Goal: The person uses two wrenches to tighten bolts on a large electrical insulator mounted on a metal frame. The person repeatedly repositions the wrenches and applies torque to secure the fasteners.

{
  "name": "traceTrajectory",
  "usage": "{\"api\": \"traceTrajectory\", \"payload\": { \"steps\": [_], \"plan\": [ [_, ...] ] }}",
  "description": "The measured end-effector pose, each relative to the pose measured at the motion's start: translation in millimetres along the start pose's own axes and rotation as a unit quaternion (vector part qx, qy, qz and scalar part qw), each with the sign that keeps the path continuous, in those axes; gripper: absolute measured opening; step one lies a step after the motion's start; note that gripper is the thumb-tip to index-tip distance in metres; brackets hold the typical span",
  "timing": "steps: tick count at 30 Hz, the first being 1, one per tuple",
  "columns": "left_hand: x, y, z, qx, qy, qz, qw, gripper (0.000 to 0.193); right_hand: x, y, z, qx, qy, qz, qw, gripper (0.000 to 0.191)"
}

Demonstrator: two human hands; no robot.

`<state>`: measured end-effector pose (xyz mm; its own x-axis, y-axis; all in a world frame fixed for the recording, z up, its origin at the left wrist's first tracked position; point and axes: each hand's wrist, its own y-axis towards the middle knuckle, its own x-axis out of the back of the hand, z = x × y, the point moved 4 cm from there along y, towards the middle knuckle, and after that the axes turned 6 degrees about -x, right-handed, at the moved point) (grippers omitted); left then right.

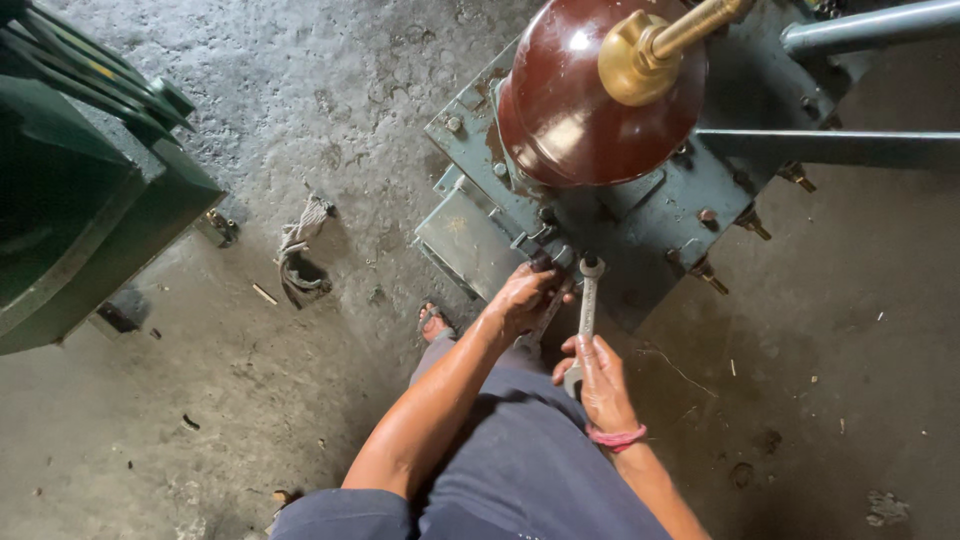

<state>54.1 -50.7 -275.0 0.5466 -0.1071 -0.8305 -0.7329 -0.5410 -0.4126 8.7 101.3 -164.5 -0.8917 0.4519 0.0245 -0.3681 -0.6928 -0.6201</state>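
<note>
Right hand (pixel 600 385): clenched around spanner (pixel 586 305), below grey lid (pixel 640 225).
Left hand (pixel 525 297): gripping second spanner (pixel 543 325) at lid's edge bolt (pixel 541 262).

You grip a dull steel spanner (pixel 587 300) against a grey painted metal lid (pixel 640 215), chipped and rusty. Upper centre, the brown insulator (pixel 570 110) looks glossy ceramic with a brass cap (pixel 640 60); the concrete floor (pixel 300 100) is rough.

Insulator (pixel 570 110): glossy dark red-brown, capped by a brass-yellow terminal (pixel 640 55). Lid (pixel 640 215): grey-blue paint, rust-stained, with brownish bolts. Spanner (pixel 587 305): plain silver-grey. Wristband (pixel 615 437): pink. Trousers (pixel 520 470): dark navy. Cabinet (pixel 70 200): dark green. Rag (pixel 300 245): off-white, soiled. Floor (pixel 300 100): mottled grey concrete with dark stains.
</note>
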Motion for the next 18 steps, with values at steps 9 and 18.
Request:
{"api": "traceTrajectory", "payload": {
  "steps": [9,18],
  "plan": [
    [4.6,-2.7,4.6,0.017,-0.047,-0.001,0.999,0.022,58.9,23.1,27.7,-0.119,-0.154,0.000,0.981,0.043],
    [8.6,-2.1,3.8,0.019,-0.066,0.040,0.997,0.006,70.6,41.9,1.9,-0.062,-0.111,0.047,0.991,0.043]
  ]
}}
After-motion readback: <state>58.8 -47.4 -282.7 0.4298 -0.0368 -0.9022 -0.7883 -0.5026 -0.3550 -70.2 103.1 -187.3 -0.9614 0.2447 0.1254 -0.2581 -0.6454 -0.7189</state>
